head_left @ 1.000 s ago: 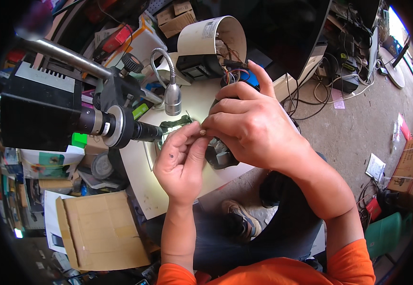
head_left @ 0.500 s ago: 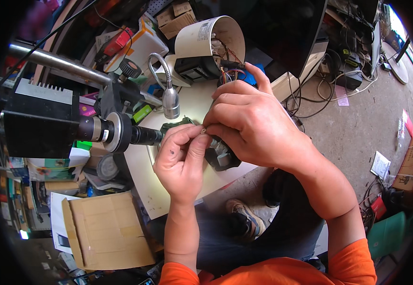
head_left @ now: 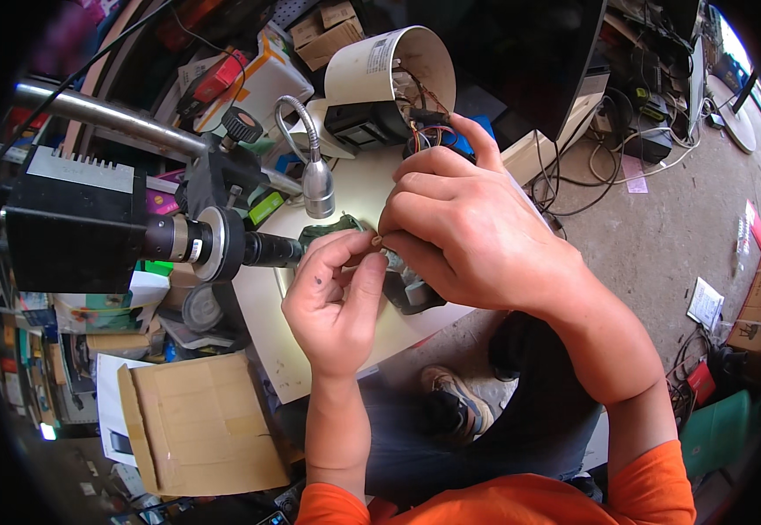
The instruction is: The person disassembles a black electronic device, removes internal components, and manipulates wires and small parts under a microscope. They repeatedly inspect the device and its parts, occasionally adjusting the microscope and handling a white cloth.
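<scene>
Both hands meet over a white work board [head_left: 266, 332], pinching a tiny brownish part [head_left: 378, 241] at their fingertips. My left hand [head_left: 332, 311] has its fingers curled, index tip at the part. My right hand [head_left: 472, 236] grips it from the right, index finger and thumb bent, little finger raised. Behind them, partly hidden, lie a dark angular device [head_left: 411, 293] and a green piece [head_left: 328, 227]. A black microscope camera with a horizontal lens [head_left: 271, 249] points in from the left, and a silver gooseneck lamp [head_left: 319, 188] hangs above.
Behind are a white cylinder [head_left: 358, 74] with wires, a black screen [head_left: 529, 52] and small boxes [head_left: 323, 44]. A cardboard sheet [head_left: 196, 424] lies lower left among clutter. Cables [head_left: 599, 175] run over the floor at right, near a green plastic item [head_left: 713, 437].
Both hands have shifted very slightly right, still together on the tiny part; my left thumb sits a little lower from it. The surroundings have shifted slightly with the camera.
</scene>
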